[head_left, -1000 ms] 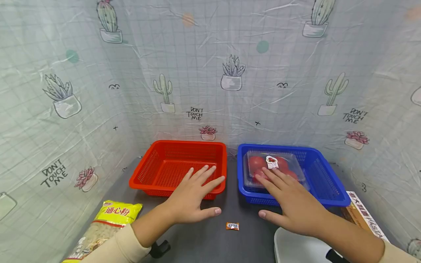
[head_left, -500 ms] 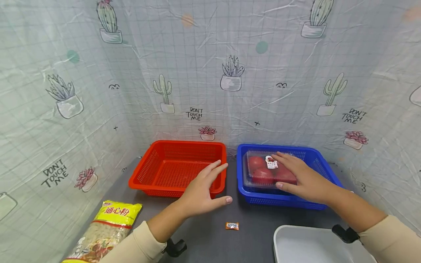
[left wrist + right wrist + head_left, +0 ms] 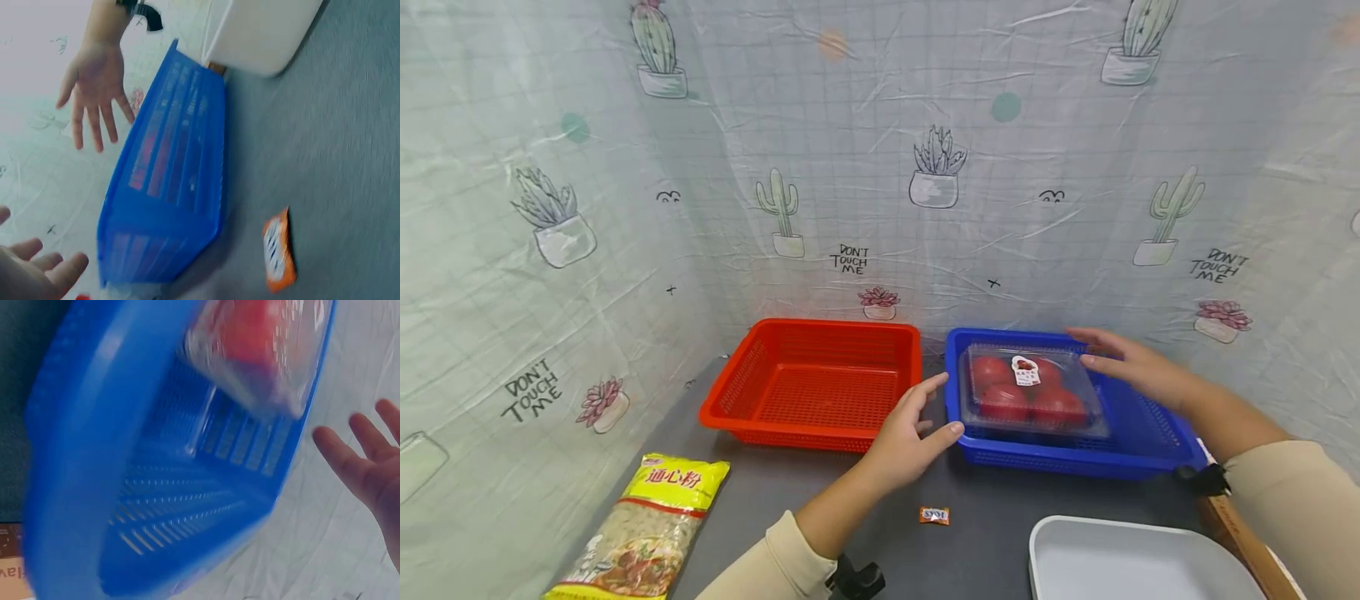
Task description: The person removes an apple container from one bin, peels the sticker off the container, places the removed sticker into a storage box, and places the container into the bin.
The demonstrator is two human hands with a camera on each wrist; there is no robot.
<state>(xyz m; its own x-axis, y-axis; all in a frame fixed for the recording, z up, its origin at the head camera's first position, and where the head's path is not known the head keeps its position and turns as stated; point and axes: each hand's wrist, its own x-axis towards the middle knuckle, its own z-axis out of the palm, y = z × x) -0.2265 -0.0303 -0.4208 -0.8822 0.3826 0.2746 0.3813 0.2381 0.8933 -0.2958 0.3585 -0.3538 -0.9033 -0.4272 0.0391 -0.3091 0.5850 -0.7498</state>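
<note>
A blue basket stands on the grey table, with a clear plastic box of red round fruit in its left part. The box has a white label on its lid. My left hand is by the basket's left side, thumb and fingers spread apart, holding nothing. Over the basket's right rear part reaches my right hand, its fingers extended and also holding nothing. The right wrist view has this hand beyond the basket's rim, apart from the box.
To the left is a red basket. A yellow-topped bag of macaroni lies at the front left. A small orange wrapped candy is mid-table. At the front right are a white tray and a pasta box partly under my right arm.
My right hand has moved right, from over the fruit box to the basket's right part. The left hand has shifted right, from before the red basket toward the blue one.
</note>
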